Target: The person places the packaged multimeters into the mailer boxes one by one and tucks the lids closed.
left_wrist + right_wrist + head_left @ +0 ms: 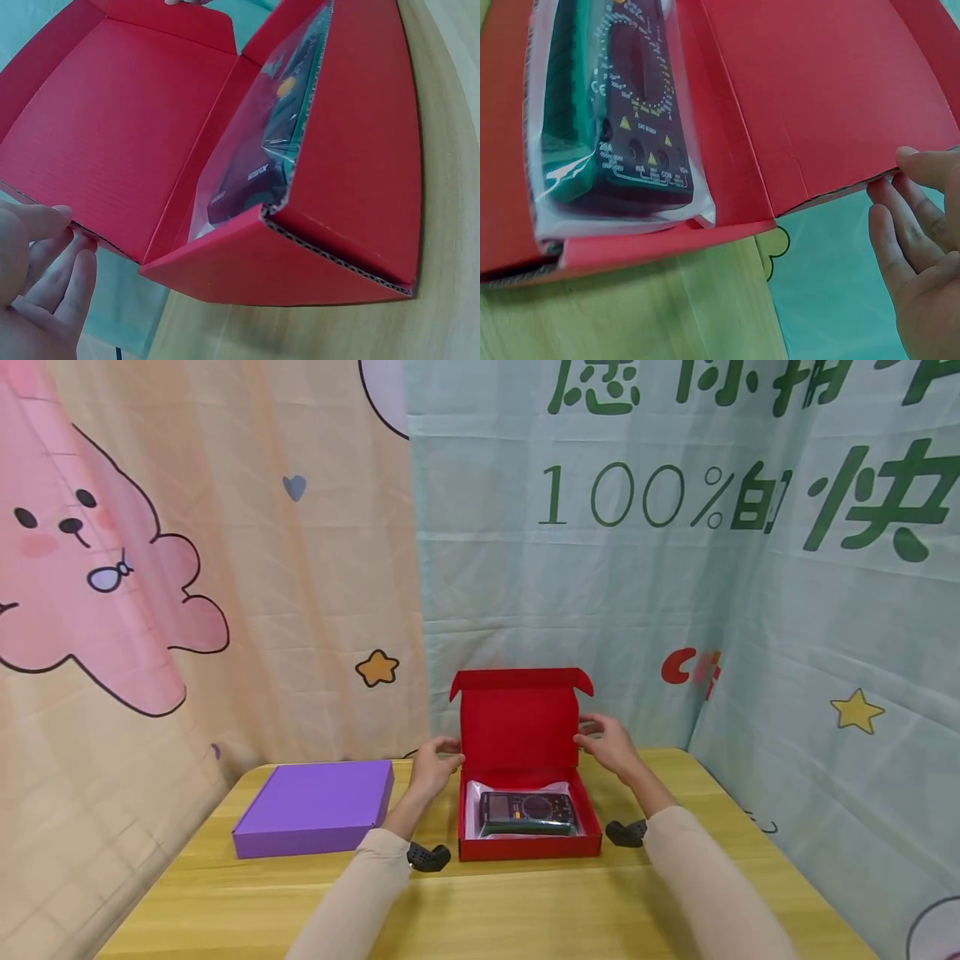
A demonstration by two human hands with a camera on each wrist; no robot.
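Note:
A red cardboard box stands on the table with its lid raised upright. Inside lies a black and green digital multimeter in a clear plastic bag; its dial and jack sockets show in the right wrist view. At the lid's left edge my left hand pinches the cardboard between thumb and fingers. My right hand pinches the opposite edge of the lid, thumb on the inner face and fingers behind, as the right wrist view shows.
A closed purple box lies to the left on the wooden table. Printed curtains hang close behind the table and along its right side. A black wrist device sits on each wrist.

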